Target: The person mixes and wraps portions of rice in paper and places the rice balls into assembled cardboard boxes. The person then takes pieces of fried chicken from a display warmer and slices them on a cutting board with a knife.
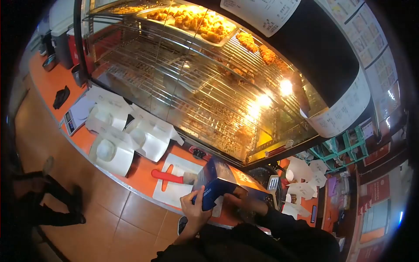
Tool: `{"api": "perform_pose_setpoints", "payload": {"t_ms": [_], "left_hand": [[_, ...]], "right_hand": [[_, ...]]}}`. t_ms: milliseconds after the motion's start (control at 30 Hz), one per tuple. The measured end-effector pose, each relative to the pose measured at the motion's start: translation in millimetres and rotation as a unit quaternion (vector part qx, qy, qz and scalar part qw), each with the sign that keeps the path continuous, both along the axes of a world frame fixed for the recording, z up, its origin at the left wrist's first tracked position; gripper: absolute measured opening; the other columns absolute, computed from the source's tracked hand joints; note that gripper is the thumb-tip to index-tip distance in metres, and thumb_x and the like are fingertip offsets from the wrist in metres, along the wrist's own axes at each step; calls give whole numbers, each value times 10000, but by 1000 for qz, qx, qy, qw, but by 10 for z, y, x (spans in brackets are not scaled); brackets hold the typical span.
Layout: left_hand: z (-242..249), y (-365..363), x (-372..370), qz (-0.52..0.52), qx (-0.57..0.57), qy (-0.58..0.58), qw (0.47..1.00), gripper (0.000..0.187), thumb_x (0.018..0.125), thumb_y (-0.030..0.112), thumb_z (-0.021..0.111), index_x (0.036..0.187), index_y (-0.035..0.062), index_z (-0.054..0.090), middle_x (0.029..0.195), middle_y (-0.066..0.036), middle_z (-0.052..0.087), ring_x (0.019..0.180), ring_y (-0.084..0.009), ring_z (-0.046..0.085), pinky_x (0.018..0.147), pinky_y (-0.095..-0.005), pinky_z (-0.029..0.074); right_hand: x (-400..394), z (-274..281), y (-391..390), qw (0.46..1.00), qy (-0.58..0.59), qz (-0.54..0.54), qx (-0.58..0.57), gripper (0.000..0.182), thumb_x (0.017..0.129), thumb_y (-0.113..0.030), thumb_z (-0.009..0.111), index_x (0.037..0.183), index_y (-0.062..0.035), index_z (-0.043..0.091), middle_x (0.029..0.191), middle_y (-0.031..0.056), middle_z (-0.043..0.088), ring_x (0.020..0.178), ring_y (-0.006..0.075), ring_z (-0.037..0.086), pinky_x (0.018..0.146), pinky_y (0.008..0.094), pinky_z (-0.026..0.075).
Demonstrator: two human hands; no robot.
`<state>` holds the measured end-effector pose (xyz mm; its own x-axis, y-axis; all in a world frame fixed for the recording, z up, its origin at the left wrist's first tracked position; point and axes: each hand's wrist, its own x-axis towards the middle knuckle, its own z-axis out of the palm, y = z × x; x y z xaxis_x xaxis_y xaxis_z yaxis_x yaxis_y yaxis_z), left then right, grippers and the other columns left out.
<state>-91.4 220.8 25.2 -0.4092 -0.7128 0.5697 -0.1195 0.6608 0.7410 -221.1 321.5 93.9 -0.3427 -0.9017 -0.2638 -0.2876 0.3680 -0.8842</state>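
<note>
A blue cardboard box (212, 174) with an orange printed side is tilted in front of me, above the counter. My left hand (196, 206) grips its near left corner, thumb and fingers wrapped on the cardboard. My right hand (244, 203) is at the lower right side of the box, its fingers against or just inside the edge; they are dark and partly hidden. Left of the box, a red-handled knife (167, 176) lies on a white cutting board (174, 163), crossing another red handle.
White open takeaway boxes (114, 158) line the counter beside a digital scale (76, 114). Behind stands a lit glass warming cabinet (174, 100) with trays of fried food (196, 24). A slotted spatula (273, 182) and green baskets (345, 146) are at right. A person's legs (61, 196) show at left.
</note>
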Motion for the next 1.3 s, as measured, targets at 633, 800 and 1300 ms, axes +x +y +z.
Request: {"api": "perform_pose_setpoints", "payload": {"t_ms": [633,800,1300], "left_hand": [[258,-436,69,-46,-64,-10,997,530,624,160,601,1113,-3,478,959,-122,542,807,-246,500,731,-346,325],[369,-279,2,9,-41,-24,999,531,577,171,654,1069,21,523,943,-88,552,806,-219,482,718,-325,319],[1164,-213,173,-7,-163,4,987,406,655,193,559,1040,65,572,926,-84,582,776,-211,471,739,-303,312]], "right_hand": [[-456,66,-106,979,133,152,25,289,844,-272,468,836,-4,575,737,122,562,687,210,547,627,316,423],[95,263,-259,989,142,6,46,307,821,-339,492,836,-50,596,739,100,577,702,201,559,633,300,432],[-193,1028,148,999,-43,28,17,245,828,-228,527,716,-16,577,553,-6,499,484,59,468,448,190,387]]}}
